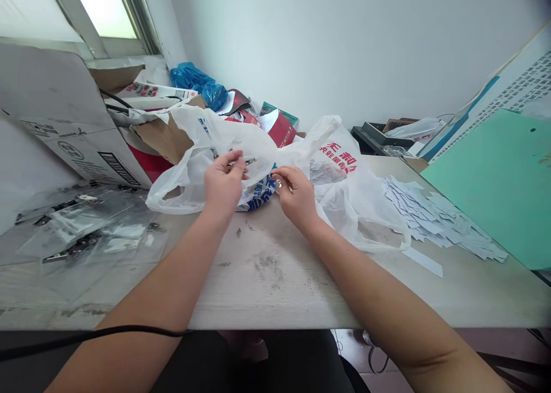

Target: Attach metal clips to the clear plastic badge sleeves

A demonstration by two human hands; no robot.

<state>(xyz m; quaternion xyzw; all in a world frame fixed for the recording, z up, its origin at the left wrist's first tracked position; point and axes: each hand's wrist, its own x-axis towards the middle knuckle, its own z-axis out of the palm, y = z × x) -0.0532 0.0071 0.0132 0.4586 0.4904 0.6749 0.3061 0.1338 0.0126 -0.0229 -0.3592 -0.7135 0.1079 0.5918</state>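
My left hand is closed in a pinch, with a small silvery metal clip sticking out past its fingertips. Close to its right, my right hand pinches a small shiny metal piece, mostly covered by the fingers. Both hands are raised in front of two white plastic bags. The left bag has blue print and lies open behind my left hand. The right bag has red print, and clear plastic items show through it.
Clear plastic sleeves with metal clips lie at the left, before a cardboard box. White paper slips are spread at the right beside a green board. A black cable crosses my left forearm. Blue bags sit at the back.
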